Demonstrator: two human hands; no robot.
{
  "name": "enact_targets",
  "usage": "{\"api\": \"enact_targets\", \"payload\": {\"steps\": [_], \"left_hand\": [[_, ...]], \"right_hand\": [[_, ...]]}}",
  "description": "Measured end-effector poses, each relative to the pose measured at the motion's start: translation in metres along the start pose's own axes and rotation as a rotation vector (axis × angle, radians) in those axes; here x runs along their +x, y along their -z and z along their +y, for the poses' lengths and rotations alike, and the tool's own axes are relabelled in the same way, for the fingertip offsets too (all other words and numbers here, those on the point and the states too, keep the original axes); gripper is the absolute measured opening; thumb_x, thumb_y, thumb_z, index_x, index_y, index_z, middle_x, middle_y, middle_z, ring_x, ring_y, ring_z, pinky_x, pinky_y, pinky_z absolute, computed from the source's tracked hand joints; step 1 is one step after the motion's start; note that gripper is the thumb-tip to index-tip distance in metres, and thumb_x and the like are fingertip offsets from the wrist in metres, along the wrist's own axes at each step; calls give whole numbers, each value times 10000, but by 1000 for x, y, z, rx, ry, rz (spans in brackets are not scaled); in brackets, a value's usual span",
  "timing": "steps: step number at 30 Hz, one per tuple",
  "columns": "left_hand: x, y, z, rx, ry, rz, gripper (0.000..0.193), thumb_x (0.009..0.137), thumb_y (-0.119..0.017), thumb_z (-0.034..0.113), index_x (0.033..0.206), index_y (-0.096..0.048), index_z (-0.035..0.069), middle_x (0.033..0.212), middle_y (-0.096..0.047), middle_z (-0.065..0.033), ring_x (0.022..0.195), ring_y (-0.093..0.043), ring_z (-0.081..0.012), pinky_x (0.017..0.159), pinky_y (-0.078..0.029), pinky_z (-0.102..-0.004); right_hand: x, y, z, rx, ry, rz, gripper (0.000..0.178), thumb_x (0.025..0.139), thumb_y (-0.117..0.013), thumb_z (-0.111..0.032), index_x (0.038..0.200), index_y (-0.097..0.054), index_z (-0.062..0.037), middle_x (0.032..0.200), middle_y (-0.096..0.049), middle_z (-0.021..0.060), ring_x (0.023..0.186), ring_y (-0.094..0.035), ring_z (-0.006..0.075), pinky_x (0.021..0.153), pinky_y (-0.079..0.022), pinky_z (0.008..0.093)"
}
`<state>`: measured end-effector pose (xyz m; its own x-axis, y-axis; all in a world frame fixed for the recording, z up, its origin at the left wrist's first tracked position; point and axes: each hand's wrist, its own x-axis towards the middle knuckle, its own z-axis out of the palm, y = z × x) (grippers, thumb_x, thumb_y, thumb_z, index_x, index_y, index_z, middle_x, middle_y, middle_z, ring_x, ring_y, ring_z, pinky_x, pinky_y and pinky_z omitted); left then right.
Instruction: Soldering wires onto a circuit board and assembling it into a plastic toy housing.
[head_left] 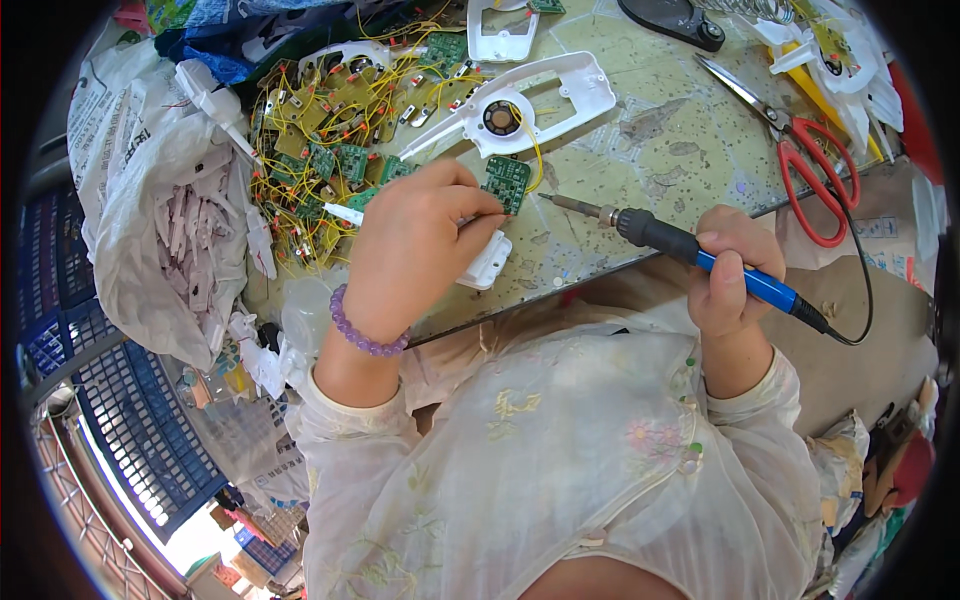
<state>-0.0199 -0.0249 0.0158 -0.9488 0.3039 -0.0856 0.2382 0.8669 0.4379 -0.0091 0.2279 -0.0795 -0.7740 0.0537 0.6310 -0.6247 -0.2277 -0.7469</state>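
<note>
Close to the near edge of the table (590, 232), a green circuit board (506, 184) lies just beside the left hand (415, 235), its thumb and forefinger together, on what I cannot tell; a white case (488, 264) shows beneath. The right hand (735, 270) has its fingers clamped on a blue soldering iron (665, 237), tip near the board. Toward the far edge lies a white housing (548, 128); toward the right, red-handled scissors (776, 120)

Left hand (415, 230): bent over a white plastic case (488, 264), close by a small green circuit board (506, 182).
Right hand (735, 270): holds a blue soldering iron (660, 236), tip near the board.
Scissors (774, 119): red handles, on the table (625, 180).
Bag (125, 240): holds white plastic bits (195, 235).
Wires (385, 105): yellow, all tangled.
</note>
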Motion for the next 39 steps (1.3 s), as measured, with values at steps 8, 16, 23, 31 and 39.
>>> {"api": "enact_targets", "payload": {"steps": [8, 16, 23, 31, 39], "left_hand": [[0, -7, -2, -33, -28, 85, 59, 728, -691, 98, 760, -707, 50, 898, -647, -47, 757, -631, -254, 667, -504, -348], [-1, -7, -2, 10, -18, 84, 62, 731, -686, 106, 763, -713, 60, 902, -647, -32, 756, -630, -242, 663, -505, -346], [-1, -9, 0, 35, -16, 98, 58, 726, -687, 105, 758, -713, 65, 892, -641, -35, 755, -629, -243, 659, -505, -346], [-1, -11, 1, 44, -15, 124, 51, 722, -686, 98, 745, -707, 58, 896, -638, -41, 737, -628, -250, 652, -505, -347], [-1, -7, 6, 51, 28, 65, 94, 722, -689, 59, 810, -708, 31, 932, -649, -78, 790, -639, -248, 692, -506, -320]], "right_hand": [[1, -1, -1, -2, 12, -4, 143, 872, -539, -101, 912, -561, 35, 714, -559, 104, 563, -460, 168, 515, -362, 302], [4, 0, -1, 1, 16, -70, 131, 865, -550, -97, 911, -565, 25, 684, -561, 87, 518, -462, 166, 484, -357, 298], [12, -3, -4, -42, 15, -126, 114, 845, -575, -85, 860, -589, 26, 642, -567, 85, 479, -480, 177, 456, -368, 294], [14, -4, -4, -97, 40, -150, 107, 831, -595, -80, 838, -606, 26, 630, -580, 84, 467, -494, 187, 450, -377, 294], [14, -4, -5, -107, 26, -171, 108, 828, -605, -81, 835, -611, 27, 620, -578, 81, 463, -494, 187, 448, -380, 291]]}}
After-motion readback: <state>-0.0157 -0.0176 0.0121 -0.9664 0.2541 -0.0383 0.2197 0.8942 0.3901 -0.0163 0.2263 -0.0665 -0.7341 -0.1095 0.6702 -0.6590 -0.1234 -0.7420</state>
